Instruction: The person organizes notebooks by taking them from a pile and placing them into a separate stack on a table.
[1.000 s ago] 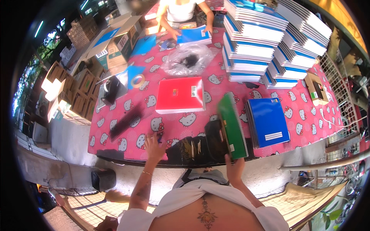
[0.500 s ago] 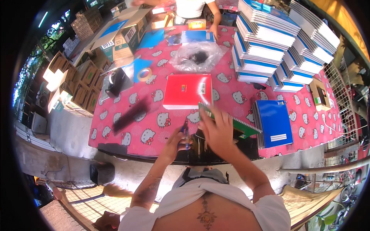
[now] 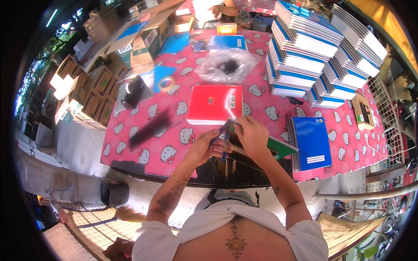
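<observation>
A green spiral notebook [image 3: 281, 148] stands tilted at the table's near edge, mostly hidden behind my right hand [image 3: 250, 134]. The fingers of that hand are closed on its upper left corner, by the coil's end. My left hand [image 3: 204, 147] is wrapped round blue-handled pliers [image 3: 225, 145], their jaws up against the same corner; fingers hide part of the tool. Just beyond both hands lies a red spiral notebook [image 3: 209, 104], apparently on a stack. To the right of the green one, a blue spiral notebook [image 3: 311, 141] lies flat.
Tall stacks of spiral notebooks [image 3: 296, 56] rise at the back right. A clear plastic bag [image 3: 226, 66], a tape roll [image 3: 166, 84], a black tape dispenser [image 3: 134, 91] and a cardboard box [image 3: 141, 45] lie farther back. Across the table, another person [image 3: 213, 9] works.
My left hand has raised the pliers to the notebook's corner. My right fingers, spread before, are now closed there. The person opposite has drawn a hand back from the blue notebook.
</observation>
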A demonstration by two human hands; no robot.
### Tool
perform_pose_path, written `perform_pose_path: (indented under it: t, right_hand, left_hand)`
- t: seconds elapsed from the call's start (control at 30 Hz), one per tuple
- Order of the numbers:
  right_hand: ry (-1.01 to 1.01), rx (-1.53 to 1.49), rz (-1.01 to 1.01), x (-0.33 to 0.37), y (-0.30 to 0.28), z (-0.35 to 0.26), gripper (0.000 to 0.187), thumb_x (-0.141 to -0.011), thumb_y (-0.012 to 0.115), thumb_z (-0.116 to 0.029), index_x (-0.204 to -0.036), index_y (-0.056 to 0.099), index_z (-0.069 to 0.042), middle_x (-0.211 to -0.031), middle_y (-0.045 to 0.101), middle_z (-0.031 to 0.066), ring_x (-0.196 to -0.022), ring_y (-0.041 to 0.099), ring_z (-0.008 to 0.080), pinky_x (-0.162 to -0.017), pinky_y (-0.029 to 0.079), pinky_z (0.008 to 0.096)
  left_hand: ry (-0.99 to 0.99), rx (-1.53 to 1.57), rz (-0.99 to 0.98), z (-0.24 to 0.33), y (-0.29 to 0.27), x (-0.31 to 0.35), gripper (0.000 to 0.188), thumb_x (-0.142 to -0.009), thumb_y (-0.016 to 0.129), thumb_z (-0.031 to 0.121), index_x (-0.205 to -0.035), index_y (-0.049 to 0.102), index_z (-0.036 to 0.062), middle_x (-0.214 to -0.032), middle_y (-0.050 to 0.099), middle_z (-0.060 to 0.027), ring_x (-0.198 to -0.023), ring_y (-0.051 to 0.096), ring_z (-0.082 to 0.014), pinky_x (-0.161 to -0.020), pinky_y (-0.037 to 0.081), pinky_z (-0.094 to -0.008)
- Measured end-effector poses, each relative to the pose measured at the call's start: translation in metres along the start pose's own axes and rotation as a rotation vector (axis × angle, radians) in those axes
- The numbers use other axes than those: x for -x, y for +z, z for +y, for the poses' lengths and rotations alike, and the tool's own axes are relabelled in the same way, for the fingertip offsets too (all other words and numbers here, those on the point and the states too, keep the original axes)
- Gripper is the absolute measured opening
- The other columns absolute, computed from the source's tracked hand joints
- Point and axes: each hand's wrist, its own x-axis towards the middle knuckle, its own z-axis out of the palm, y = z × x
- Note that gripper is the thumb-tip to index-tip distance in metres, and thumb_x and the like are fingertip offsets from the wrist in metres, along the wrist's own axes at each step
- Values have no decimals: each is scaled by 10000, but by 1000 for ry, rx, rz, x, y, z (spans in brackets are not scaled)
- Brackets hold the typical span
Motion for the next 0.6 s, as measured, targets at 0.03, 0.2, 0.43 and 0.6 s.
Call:
perform_pose_path:
  t: [0.03,0.2,0.43,0.6]
  right_hand:
    - [-4,-11,7,0,0,-1,123,-835,688,-163,-893,587,-122,-799,613,44,-719,652,273,-598,498,405]
    - [28,22,-33,4,-5,10,162,-834,699,-192,-949,606,-127,-841,634,41,-754,655,280,-649,496,411]
    - [104,230,-39,42,-73,34,341,-813,737,-245,-1116,659,-108,-871,664,110,-811,685,291,-661,508,395]
    - [524,-41,246,57,-175,103,299,-894,709,-175,-1160,664,-47,-827,681,139,-671,643,200,-614,504,355]
  left_hand:
    - [-3,-1,-2,2,-4,0,428,-1012,495,338,-1225,552,-29,-944,700,-210,-831,718,-353,-745,599,-444]
    - [897,-1563,263,17,18,1,320,-969,583,247,-1199,668,41,-848,688,-99,-683,624,-217,-616,507,-356]
    - [733,-1680,305,-48,-155,-5,341,-871,655,171,-1196,666,70,-1087,638,-190,-935,620,-359,-786,508,-446]
    - [932,-1670,407,-44,-145,-30,307,-867,662,138,-1159,660,42,-1185,568,-252,-1040,587,-416,-872,503,-470]
